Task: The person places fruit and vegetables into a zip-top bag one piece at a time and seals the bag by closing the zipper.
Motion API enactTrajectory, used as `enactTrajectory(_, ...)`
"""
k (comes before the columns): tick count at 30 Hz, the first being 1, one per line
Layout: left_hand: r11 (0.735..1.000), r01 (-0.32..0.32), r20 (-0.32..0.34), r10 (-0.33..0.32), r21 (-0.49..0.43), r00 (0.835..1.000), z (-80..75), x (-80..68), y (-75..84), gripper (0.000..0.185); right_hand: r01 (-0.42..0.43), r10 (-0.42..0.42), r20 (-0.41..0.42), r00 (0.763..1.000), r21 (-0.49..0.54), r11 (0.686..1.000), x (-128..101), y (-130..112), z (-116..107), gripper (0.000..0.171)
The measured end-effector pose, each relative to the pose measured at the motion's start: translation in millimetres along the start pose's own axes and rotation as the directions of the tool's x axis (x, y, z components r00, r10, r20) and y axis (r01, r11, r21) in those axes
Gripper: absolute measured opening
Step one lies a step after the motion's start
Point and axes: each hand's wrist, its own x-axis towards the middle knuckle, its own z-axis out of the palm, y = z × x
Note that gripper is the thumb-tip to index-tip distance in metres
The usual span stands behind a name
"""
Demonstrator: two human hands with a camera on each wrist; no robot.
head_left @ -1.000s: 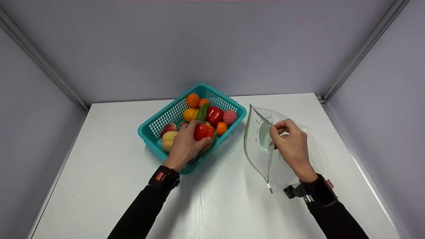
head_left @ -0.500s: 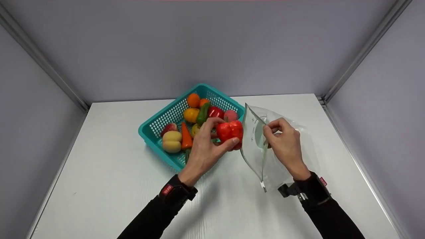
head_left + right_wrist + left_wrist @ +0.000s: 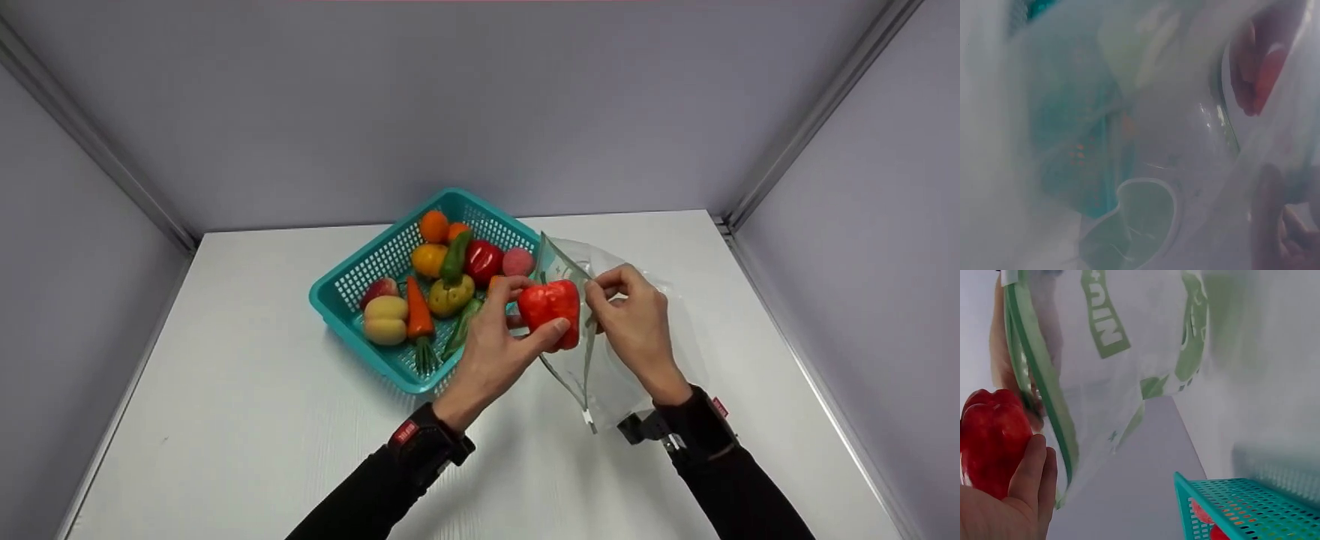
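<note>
A person's left hand (image 3: 499, 341) grips a red pepper (image 3: 551, 304), thumb and fingers curled round it, holding it right at the mouth of a clear plastic bag (image 3: 600, 352) with a green zip edge. The right hand (image 3: 634, 322) pinches the bag's upper rim between thumb and fingertips, lifting it so the opening gapes toward the pepper. Just to the left on the white table (image 3: 247, 390) sits a teal basket (image 3: 352, 289) with a carrot (image 3: 417, 315), an orange (image 3: 434, 225) and other produce.
</note>
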Motion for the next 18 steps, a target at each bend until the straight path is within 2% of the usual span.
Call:
enactTrajectory(4,0.998,0.033,0.019,-0.034,0.053,0.999,1.5,0.5,-4.1,0.058,0.004,-0.004,0.008,1.0,0.016,1.0,0,-3,-2,0.006)
enactTrajectory(7,0.987,0.025,0.027,-0.03,0.156,0.999,1.7,1.8,-6.1,0.058,0.013,-0.014,0.025,1.0,0.034,0.999,-1,-7,-3,0.005)
enactTrajectory(13,0.925,-0.018,0.071,-0.01,0.38,0.997,4.7,2.6,-8.0,0.062,0.036,-0.04,0.045,0.998,0.073,0.997,-5,-14,-2,0.007)
enactTrajectory(15,0.911,-0.037,0.096,-0.003,0.41,0.995,6.5,2.0,-8.5,0.066,0.042,-0.046,0.046,0.998,0.073,0.996,-5,-14,-2,0.007)
enactTrajectory(18,0.913,-0.072,0.123,0.025,0.4,0.992,9.2,0.9,-10.3,0.068,0.051,-0.055,0.046,0.997,0.074,0.996,-5,-13,-2,0.007)
